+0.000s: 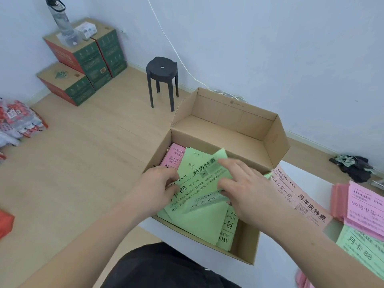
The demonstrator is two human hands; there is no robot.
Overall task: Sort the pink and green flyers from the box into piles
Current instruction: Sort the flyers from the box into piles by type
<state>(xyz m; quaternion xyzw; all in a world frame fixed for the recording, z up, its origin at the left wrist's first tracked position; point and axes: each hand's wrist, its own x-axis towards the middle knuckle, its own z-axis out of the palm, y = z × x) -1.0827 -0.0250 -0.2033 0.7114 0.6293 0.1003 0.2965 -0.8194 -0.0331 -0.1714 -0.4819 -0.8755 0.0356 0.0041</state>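
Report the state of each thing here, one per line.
Box, open, lid folded back.
Left hand, grips edge of green flyer.
Right hand, fingers straight on that flyer.
Pink pile, stacked on table.
Green pile, lying flat.
Stool, upright.
Bottle, upright.

Quick tally. Hands: 2, my left hand [158, 183] and right hand [247, 188]. Box [226, 121]: 1. Inside it, green flyers [199, 223]: at least 4, they overlap too much for an exact no. Pink stack [173, 155] in its far left corner: 1. Loose pink flyer [301, 196] on the table: 1. At the table's right edge, pink pile [365, 206]: 1, green pile [361, 248]: 1. On the floor, stool [161, 69]: 1, cartons [87, 57]: at least 4, bottle [60, 19]: 1.
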